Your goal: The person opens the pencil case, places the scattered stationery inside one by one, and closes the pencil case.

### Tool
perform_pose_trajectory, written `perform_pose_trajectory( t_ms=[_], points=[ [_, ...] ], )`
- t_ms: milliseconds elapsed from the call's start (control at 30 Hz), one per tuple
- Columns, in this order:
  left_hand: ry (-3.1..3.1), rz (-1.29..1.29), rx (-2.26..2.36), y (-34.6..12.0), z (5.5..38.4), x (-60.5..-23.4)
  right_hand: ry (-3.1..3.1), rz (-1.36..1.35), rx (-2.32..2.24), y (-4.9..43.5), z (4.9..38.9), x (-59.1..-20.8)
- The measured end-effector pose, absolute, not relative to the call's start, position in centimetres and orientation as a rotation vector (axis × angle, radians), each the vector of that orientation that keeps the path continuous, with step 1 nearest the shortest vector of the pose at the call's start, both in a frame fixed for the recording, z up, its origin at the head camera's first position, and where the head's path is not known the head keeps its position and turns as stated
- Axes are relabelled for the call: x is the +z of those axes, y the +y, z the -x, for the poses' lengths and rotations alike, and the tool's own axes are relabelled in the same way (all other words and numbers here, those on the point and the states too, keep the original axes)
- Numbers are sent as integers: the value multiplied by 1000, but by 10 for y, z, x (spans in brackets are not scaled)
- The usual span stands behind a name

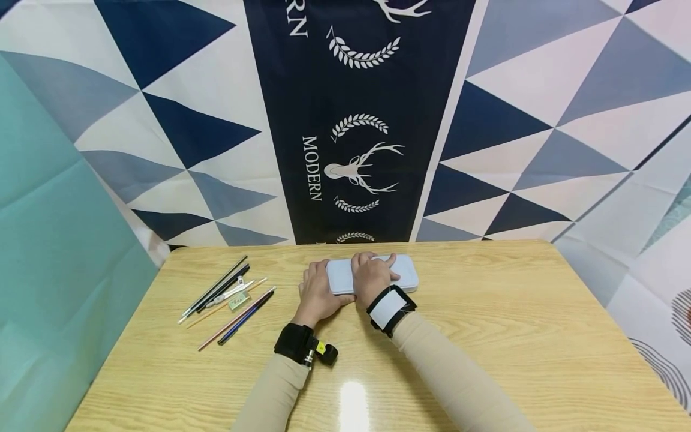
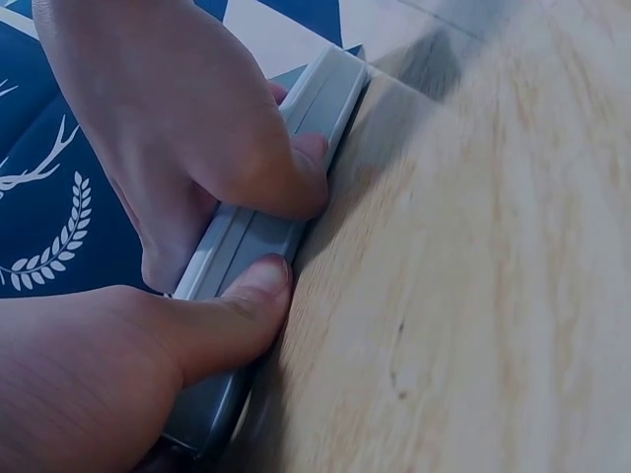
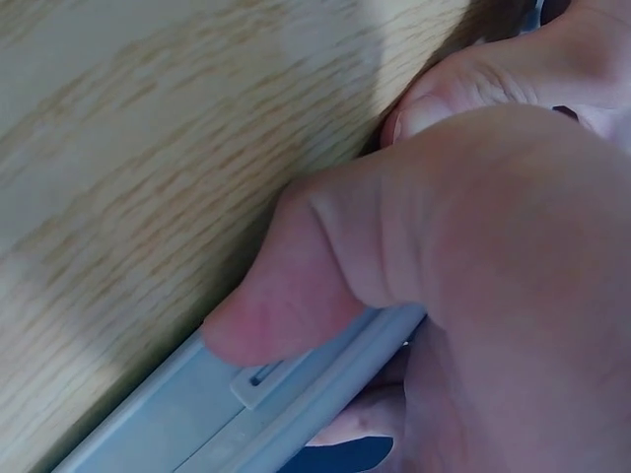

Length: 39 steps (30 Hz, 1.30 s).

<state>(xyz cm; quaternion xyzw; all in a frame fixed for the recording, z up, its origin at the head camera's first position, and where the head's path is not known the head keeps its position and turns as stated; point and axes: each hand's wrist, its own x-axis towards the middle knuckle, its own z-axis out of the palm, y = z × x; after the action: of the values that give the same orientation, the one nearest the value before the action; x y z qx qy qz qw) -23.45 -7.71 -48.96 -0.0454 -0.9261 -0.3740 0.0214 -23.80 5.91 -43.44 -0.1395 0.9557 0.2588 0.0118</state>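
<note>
A pale blue-white pencil case (image 1: pixel 406 273) lies flat near the back edge of the table, its lid down. Around its left end my left hand (image 1: pixel 317 295) grips it, the thumb (image 2: pixel 258 286) pressed along the front side. My right hand (image 1: pixel 371 279) reaches over the middle of the case and pinches it, fingers across the lid. In the right wrist view, the right thumb (image 3: pixel 286 305) presses on the front side beside a small slotted catch (image 3: pixel 261 381). Part of the case is hidden beneath both hands.
Left on the wooden table (image 1: pixel 513 336) lie several pens and pencils, among them a blue pen (image 1: pixel 245 318) and a pinkish pencil (image 1: pixel 236 319). A small greenish eraser (image 1: pixel 239 300) and a white tool (image 1: pixel 229 293) sit among them. Patterned cloth (image 1: pixel 356 120) hangs behind the table.
</note>
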Motion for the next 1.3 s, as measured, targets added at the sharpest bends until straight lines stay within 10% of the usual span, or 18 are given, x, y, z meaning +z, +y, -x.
perform_pose_trajectory(
  t_ms=[1300],
  points=[
    [-2895,119,-1186,-77,234,-487,2923,365,575,59,245,-424]
  ],
)
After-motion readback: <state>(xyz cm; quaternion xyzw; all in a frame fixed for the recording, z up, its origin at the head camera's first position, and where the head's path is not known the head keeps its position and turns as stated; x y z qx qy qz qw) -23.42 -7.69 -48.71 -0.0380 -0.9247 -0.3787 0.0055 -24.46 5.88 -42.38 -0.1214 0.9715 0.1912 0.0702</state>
